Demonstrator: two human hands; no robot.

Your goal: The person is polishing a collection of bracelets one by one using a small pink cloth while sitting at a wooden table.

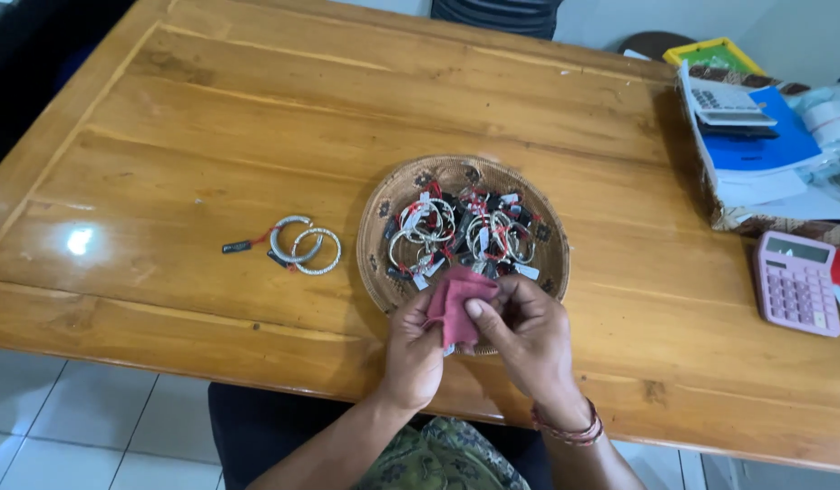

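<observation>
Both my hands meet over the near rim of a round woven basket [397, 186]. My left hand [411, 349] and my right hand [529, 336] pinch a small pink-red cloth [454, 304] between them; something small seems wrapped inside it, mostly hidden. The basket holds several silver bangles [465, 231] with red strings and small tags. Two more silver bangles [304, 246] with a dark tag lie on the wooden table [211, 136] to the left of the basket.
A pink calculator [795, 282] lies at the right edge. Behind it a patterned tray holds a blue book [765, 145], white papers and a grey calculator [724, 102]. A yellow-green tray [715, 53] sits at the far right corner. White floor tiles show below the near table edge.
</observation>
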